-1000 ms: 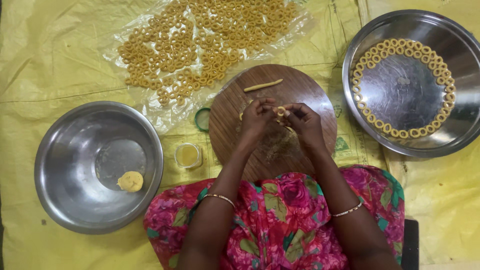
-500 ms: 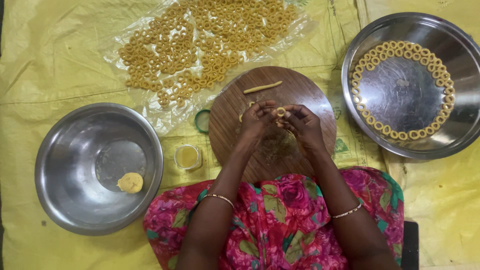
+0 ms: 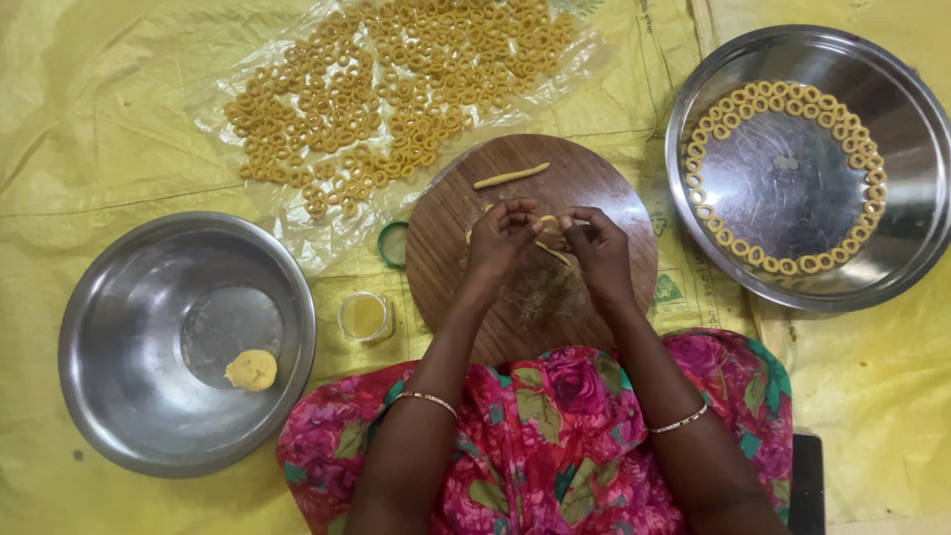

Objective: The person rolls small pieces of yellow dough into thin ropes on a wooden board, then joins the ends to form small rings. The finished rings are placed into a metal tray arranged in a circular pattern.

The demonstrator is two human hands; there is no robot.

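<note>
Both hands meet over a round wooden board (image 3: pixel 614 198). My left hand (image 3: pixel 500 241) and my right hand (image 3: pixel 594 248) pinch a thin yellow dough strip (image 3: pixel 551 249) between their fingertips, bending it. A second rolled dough strip (image 3: pixel 511 176) lies loose on the board's far side. A ring of shaped dough loops (image 3: pixel 783 263) lines the steel plate (image 3: pixel 916 238) at the right.
Many dough rings (image 3: pixel 396 89) are spread on clear plastic at the top. A steel bowl (image 3: pixel 119 416) at the left holds a dough lump (image 3: pixel 252 370). A small glass jar (image 3: pixel 365 316) and a green lid (image 3: pixel 392 244) sit beside the board. Yellow sheeting (image 3: pixel 99 119) covers the floor.
The dough between my fingers was curled into a small ring shape; now a strip shows between the two hands. The hands have stayed over the board's middle.
</note>
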